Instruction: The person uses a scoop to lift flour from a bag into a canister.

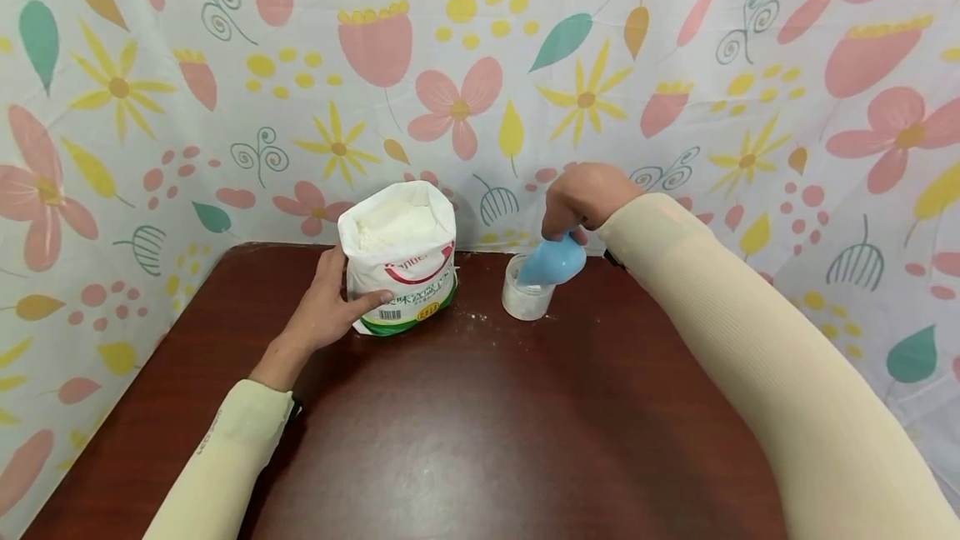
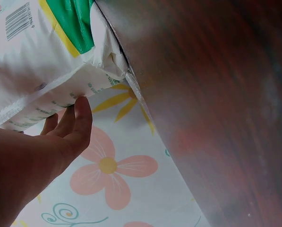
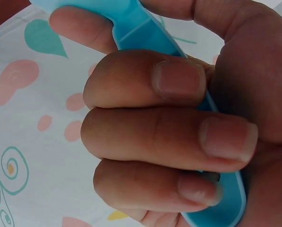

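Near the counter's (image 1: 480,432) far edge, left of its middle, we see an open bag (image 1: 405,273) of white powder (image 1: 405,223). The left hand (image 1: 326,302) grips its left side, thumb across the front, fingers (image 2: 81,120) against the side, probably to keep the soft bag upright. To the right, apart from the bag, stands a small clear jar (image 1: 525,302) with powder inside. Above it the right hand (image 1: 588,194) has its fingers wrapped round the handle of a blue scoop (image 1: 558,262), tilted down at the jar's mouth, we judge so that powder lands inside rather than on the counter, where specks (image 1: 474,317) lie. We cannot tell how much the scoop carries or how full the jar is, since the scoop covers part of the opening. The right wrist view cuts off the scoop's front, and the counter's near edge is out of sight.
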Tool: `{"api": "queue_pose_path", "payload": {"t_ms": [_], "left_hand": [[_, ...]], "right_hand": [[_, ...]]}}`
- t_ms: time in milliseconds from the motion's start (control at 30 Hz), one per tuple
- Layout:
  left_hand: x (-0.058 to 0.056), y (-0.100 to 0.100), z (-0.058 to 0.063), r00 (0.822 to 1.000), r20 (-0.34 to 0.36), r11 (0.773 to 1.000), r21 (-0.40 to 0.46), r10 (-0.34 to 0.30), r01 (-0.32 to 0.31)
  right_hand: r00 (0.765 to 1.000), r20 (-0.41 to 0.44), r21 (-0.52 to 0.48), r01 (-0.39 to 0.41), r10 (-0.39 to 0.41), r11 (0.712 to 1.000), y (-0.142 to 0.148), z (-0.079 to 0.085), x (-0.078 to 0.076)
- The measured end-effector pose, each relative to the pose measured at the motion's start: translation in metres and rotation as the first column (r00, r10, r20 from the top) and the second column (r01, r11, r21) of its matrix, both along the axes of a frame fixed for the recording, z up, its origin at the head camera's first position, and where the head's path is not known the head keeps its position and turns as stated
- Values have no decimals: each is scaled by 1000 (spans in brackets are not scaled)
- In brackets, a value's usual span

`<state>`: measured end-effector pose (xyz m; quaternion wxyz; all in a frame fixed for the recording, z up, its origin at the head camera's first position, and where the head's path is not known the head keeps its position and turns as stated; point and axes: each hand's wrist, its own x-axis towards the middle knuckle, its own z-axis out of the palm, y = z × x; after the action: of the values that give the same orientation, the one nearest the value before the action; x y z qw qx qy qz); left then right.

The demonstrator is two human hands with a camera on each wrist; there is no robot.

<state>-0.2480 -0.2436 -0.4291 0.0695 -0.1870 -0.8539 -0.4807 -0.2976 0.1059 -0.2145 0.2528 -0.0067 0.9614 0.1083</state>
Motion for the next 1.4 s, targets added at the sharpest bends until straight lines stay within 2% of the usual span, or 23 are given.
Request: {"api": "queue_pose_path", "payload": {"t_ms": [167, 400, 500, 667, 967, 1067, 1300, 1400], "left_hand": [[3, -1, 0, 1000, -2, 1000, -11, 6, -6], [1, 0, 1, 1000, -4, 1000, -21, 8, -8], [1, 0, 1, 1000, 4, 1000, -16, 8, -8], [2, 0, 0, 1000, 13, 1000, -13, 8, -8], [0, 0, 0, 1000, 6, 1000, -8, 11, -11], [0, 0, 2, 1000, 4, 1000, -2, 8, -8], [1, 0, -1, 1000, 15, 1000, -7, 5, -5], [0, -1, -1, 1000, 5, 1000, -4, 5, -4]], "right_hand": [[1000, -15, -21, -6, 5, 1000, 0, 1, 1], [1000, -13, 3, 0, 0, 1000, 3, 4, 1], [999, 34, 23, -2, 1, 1000, 4, 5, -2], [992, 116, 53, -56, 49, 997, 7, 6, -5], [990, 120, 34, -83, 78, 996, 15, 9, 0], [990, 94, 28, -104, 101, 994, 21, 10, 1], [988, 67, -36, -136, 138, 990, 38, 11, 4], [981, 74, -54, -174, 178, 983, 44, 9, 6]]}}
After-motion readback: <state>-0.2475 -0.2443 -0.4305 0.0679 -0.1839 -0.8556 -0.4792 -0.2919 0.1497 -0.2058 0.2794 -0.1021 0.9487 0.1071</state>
